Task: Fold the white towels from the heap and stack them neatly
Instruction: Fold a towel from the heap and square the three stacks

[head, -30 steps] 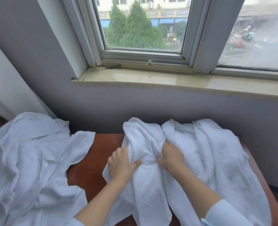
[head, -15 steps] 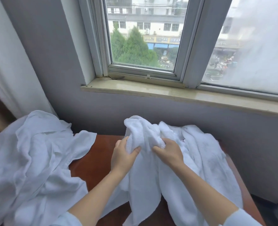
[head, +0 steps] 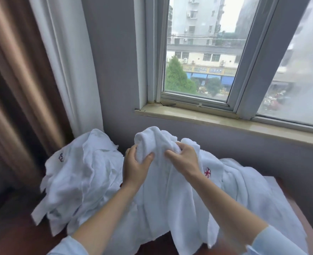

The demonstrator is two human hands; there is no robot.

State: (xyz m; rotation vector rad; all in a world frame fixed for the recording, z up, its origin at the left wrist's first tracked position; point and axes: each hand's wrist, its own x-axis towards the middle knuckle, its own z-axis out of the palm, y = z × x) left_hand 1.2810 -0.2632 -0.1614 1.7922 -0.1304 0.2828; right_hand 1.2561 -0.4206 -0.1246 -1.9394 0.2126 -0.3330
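Beside the windowsill (head: 225, 119), both hands (head: 161, 161) grip a towel (head: 163, 196).

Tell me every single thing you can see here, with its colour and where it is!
held towel: one, white, lifted in the middle
towel heap: count unclear, white, left side of the table
spread towels: count unclear, white with a red mark, right side of the table
table: one, reddish brown, under the towels
window sill: one, beige, above the towels
window: one, grey frame, above the sill
brown curtain: one, brown, far left
white curtain: one, white, beside the brown one
left hand: one, fingers gripping the held towel
right hand: one, fingers gripping the held towel
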